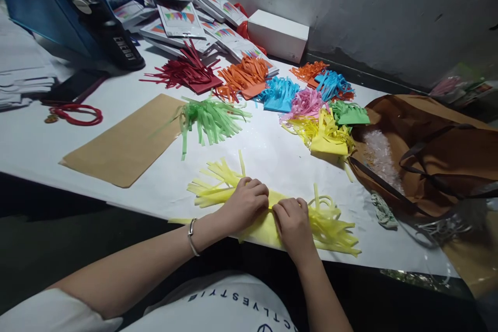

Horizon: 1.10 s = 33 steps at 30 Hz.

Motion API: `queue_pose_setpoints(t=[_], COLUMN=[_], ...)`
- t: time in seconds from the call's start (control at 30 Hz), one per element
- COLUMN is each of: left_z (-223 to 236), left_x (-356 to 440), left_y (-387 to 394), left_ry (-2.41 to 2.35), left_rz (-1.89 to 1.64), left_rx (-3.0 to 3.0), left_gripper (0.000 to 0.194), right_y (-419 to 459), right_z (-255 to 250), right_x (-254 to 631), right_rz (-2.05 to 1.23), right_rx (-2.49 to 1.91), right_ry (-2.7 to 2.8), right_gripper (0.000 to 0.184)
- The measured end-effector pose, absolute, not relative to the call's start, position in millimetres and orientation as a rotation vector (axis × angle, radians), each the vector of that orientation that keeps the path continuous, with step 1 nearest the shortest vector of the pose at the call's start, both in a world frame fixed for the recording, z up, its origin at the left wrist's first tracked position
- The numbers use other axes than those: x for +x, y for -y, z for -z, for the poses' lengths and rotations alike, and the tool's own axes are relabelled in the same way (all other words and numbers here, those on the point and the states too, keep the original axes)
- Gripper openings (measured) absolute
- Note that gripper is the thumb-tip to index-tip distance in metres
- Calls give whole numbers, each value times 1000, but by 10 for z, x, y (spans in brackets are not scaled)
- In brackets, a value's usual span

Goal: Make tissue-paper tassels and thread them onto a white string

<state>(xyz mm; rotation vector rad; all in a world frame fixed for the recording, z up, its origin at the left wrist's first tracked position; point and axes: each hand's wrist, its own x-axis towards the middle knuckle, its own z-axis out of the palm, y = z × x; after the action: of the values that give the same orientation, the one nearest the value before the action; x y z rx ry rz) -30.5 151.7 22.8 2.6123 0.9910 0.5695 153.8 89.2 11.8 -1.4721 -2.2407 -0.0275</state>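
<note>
A scuffed grey wall (350, 10) stands beyond the left hand (248, 201) and the right hand (292, 222). The white table (268, 150) spreads beneath them, its near edge by the wrists. A brown bag (467, 163) slumps to the right hand's right; brown paper (128, 142) lies ahead and left of the left hand. Yellow fringed paper (259, 229) lies under both hands, its middle pinched in their curled fingers. A red cord loop (78, 114) rests farther left.

The left hand (247, 202) and right hand (293, 225) hide part of the yellow fringed paper (330, 231) beneath. The brown bag (447, 161) runs past the right edge, the white shirt (233, 308) past the bottom. Small print on the packets (182, 21) is unreadable.
</note>
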Motion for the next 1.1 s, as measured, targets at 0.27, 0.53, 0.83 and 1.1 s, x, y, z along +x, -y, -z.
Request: queue_pose_setpoints(t=[0.27, 0.53, 0.83, 1.1], left_z=[-322, -450, -333, -421], left_x=[-290, -60, -36, -116], left_y=[-1496, -1449, -1511, -1573], left_ry=[-1063, -1308, -815, -791], left_rz=[-473, -185, -247, -435], left_rx=[2601, 2772, 3019, 2920], left_gripper=[17, 11, 21, 15], right_y=[-728, -826, -829, -881], right_z=[-203, -193, -167, -187], right_x=[1861, 1679, 1711, 1555], right_rz=[11, 100, 121, 144], right_rx=[-1629, -1905, -1812, -1555], right_ry=[2108, 1997, 2028, 2110], right_gripper=[16, 15, 11, 17])
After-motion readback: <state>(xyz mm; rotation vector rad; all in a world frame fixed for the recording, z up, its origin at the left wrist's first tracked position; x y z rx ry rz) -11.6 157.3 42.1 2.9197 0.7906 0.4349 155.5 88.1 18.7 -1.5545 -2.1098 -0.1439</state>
